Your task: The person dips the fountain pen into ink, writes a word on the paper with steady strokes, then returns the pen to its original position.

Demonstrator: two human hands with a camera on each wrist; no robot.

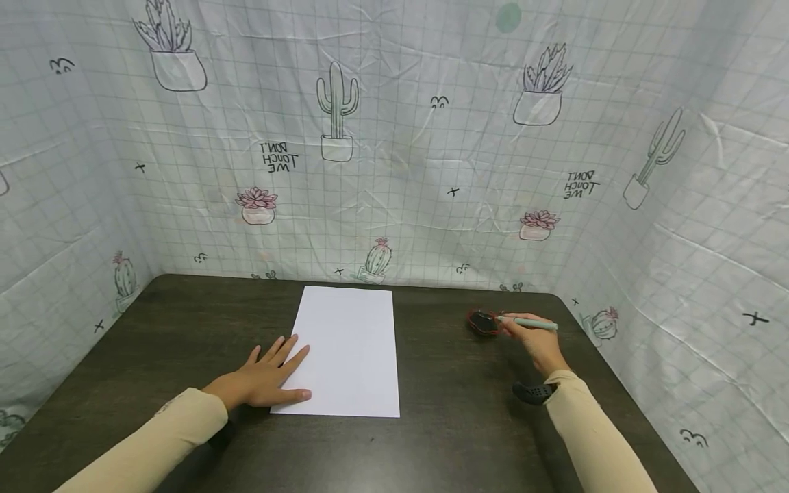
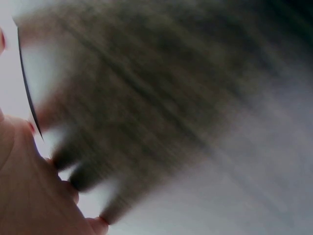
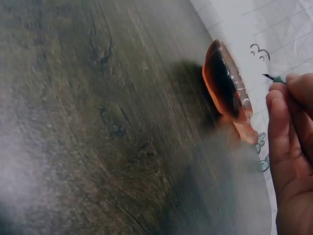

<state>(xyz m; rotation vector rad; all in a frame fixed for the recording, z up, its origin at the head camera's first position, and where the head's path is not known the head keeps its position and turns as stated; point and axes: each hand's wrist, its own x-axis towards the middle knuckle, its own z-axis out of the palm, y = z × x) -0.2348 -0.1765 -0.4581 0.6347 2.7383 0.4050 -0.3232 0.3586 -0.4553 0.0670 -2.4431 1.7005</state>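
Observation:
My left hand [image 1: 265, 380] rests with spread, straight fingers over the lower left edge of a white sheet of paper [image 1: 351, 349]. In the left wrist view, part of that hand [image 2: 34, 181] shows beside the blurred table. At the right, my right hand [image 1: 536, 342] pinches a slim mint-green paintbrush [image 1: 530, 322] between thumb and fingers. Its dark, pointed tip [image 3: 267, 76] shows in the right wrist view. Close by the tip sits a small orange-brown dish [image 1: 483, 322] with a black inside and a short handle [image 3: 247, 133].
A dark wood table [image 1: 431, 452] carries the paper and the dish. Behind it and at both sides hangs a white gridded cloth [image 1: 407, 171] printed with cacti and potted plants. A black band [image 1: 533, 393] is on the right wrist.

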